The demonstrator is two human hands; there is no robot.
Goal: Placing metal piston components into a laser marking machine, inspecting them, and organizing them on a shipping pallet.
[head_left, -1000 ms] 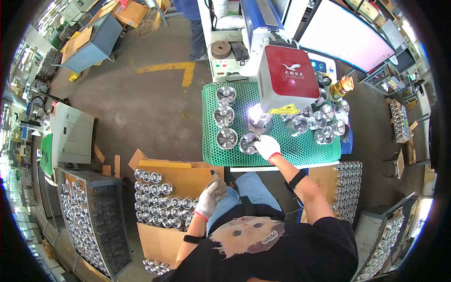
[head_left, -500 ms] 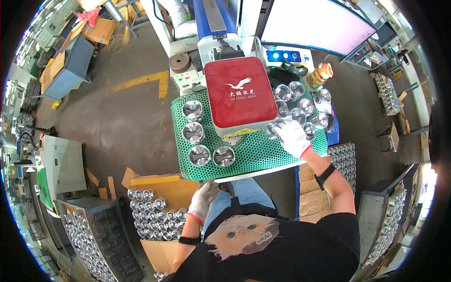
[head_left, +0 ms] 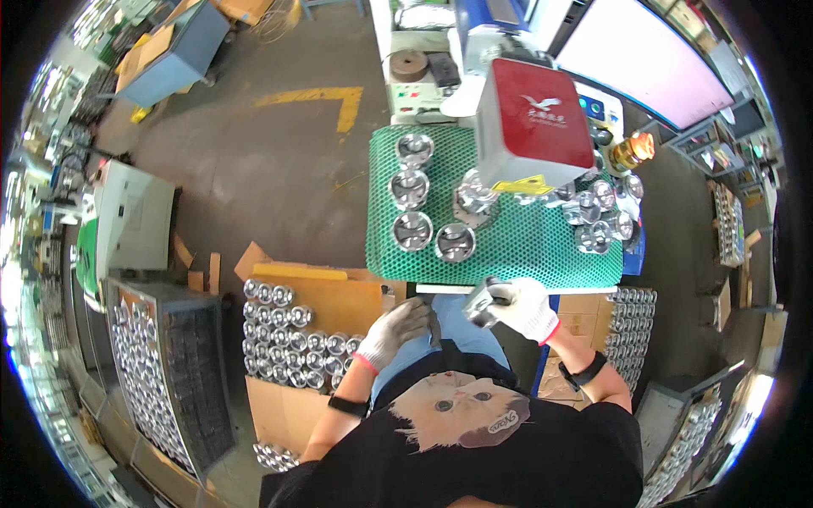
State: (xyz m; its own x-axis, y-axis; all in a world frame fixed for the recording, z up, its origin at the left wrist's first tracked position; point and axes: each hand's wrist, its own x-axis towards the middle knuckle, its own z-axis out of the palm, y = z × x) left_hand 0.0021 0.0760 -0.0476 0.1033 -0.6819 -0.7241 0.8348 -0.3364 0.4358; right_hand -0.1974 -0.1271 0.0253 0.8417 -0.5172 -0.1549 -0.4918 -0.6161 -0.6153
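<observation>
In my gloved right hand point(head_left: 523, 306) is a shiny metal piston point(head_left: 481, 303), held tilted just past the table's near edge. My gloved left hand point(head_left: 396, 332) is over my lap, fingers stretched out and holding nothing. On the green perforated mat point(head_left: 508, 258), several pistons point(head_left: 412, 230) stand at the left. Another piston point(head_left: 476, 193) sits on a small fixture beside the red-topped laser head point(head_left: 542, 110), which partly covers what lies beneath. A cluster of pistons point(head_left: 597, 216) crowds the mat's right side.
Rows of pistons point(head_left: 292, 347) lie on cardboard at lower left, with more stacked pistons point(head_left: 633, 330) at right. A control box point(head_left: 419, 97), a bottle with an orange cap point(head_left: 633, 151) and a large screen point(head_left: 648, 59) surround the mat. A loaded cart point(head_left: 174, 372) stands far left.
My right hand has come from the right-hand cluster toward me, a piston in its grip. My left hand is raised slightly. The whole view has shifted, bringing the fixture's piston into sight.
</observation>
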